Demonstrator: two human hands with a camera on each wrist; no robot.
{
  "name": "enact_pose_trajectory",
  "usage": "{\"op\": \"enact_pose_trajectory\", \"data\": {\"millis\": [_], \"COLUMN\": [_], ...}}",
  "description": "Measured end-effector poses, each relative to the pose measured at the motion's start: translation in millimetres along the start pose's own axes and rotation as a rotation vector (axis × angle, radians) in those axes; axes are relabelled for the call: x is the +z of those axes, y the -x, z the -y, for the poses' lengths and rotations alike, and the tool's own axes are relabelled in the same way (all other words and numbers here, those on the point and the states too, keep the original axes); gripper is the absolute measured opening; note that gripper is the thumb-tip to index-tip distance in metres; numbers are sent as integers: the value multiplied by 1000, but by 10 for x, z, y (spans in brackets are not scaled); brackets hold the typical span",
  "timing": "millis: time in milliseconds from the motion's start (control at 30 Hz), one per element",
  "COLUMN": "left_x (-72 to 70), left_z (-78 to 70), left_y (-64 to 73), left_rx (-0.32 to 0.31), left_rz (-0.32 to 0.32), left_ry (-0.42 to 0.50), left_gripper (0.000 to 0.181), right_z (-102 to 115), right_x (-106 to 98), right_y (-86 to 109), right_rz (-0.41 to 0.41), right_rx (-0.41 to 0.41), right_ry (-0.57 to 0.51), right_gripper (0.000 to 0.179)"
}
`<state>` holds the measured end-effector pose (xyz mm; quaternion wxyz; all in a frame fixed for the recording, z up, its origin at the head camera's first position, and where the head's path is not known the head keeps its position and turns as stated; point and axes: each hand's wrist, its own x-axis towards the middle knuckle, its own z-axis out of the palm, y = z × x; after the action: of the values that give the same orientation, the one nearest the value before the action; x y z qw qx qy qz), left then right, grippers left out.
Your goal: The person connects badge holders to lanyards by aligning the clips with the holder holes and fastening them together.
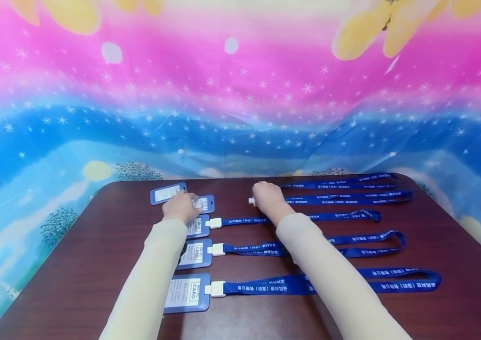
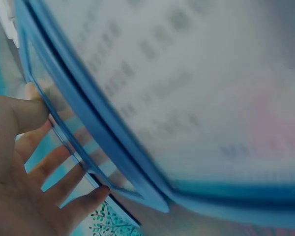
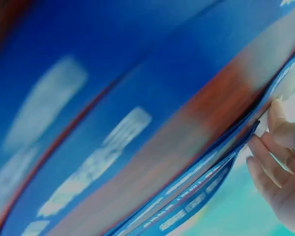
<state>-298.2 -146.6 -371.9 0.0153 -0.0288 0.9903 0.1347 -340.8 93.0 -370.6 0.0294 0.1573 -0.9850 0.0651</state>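
Note:
My left hand (image 1: pixel 179 208) pinches a blue-framed ID card holder (image 1: pixel 205 204) near the table's far side. In the left wrist view the thumb (image 2: pixel 32 114) lies on the near face of this holder, and the other fingers show behind it. Another blue card holder (image 1: pixel 165 194) lies just behind that hand. My right hand (image 1: pixel 268 198) grips the end of a blue lanyard (image 1: pixel 351 197), whose white clip (image 1: pixel 251 201) pokes out toward the holder. A gap separates clip and holder. In the right wrist view, thumb and fingertips meet at the blue strap (image 3: pixel 250 132).
Three card holders joined by white clips to blue lanyards lie in rows nearer me, the closest holder (image 1: pixel 189 293) partly under my left sleeve. One more lanyard (image 1: pixel 342 182) lies along the far edge of the brown table (image 1: pixel 74 283). A patterned cloth (image 1: pixel 240 94) hangs behind.

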Motion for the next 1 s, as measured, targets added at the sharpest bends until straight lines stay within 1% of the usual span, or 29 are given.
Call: {"op": "enact_pose_trajectory", "data": {"millis": [167, 333, 400, 567, 733, 867, 1000], "left_x": [22, 6, -7, -24, -13, 20, 32], "left_z": [9, 8, 12, 21, 15, 6, 3], "left_y": [-13, -21, -23, -22, 2, 11, 7], "left_rx": [7, 2, -2, 1, -3, -6, 2], "left_rz": [-5, -14, -10, -9, -19, -19, -27], "left_ry": [-9, -14, -12, -10, -6, -6, -8], "left_gripper": [51, 51, 51, 51, 50, 50, 50], "right_z": [190, 341, 390, 523, 706, 824, 883], "right_x": [27, 19, 15, 45, 90, 109, 131], "right_y": [-58, -88, -102, -171, -269, -291, -294], "right_rz": [23, 30, 24, 8, 7, -1, -2], "right_rx": [-16, -19, -26, -40, -51, -69, -73], "right_ry": [11, 26, 42, 79, 65, 69, 66], "right_gripper": [12, 11, 10, 17, 6, 6, 8]}}
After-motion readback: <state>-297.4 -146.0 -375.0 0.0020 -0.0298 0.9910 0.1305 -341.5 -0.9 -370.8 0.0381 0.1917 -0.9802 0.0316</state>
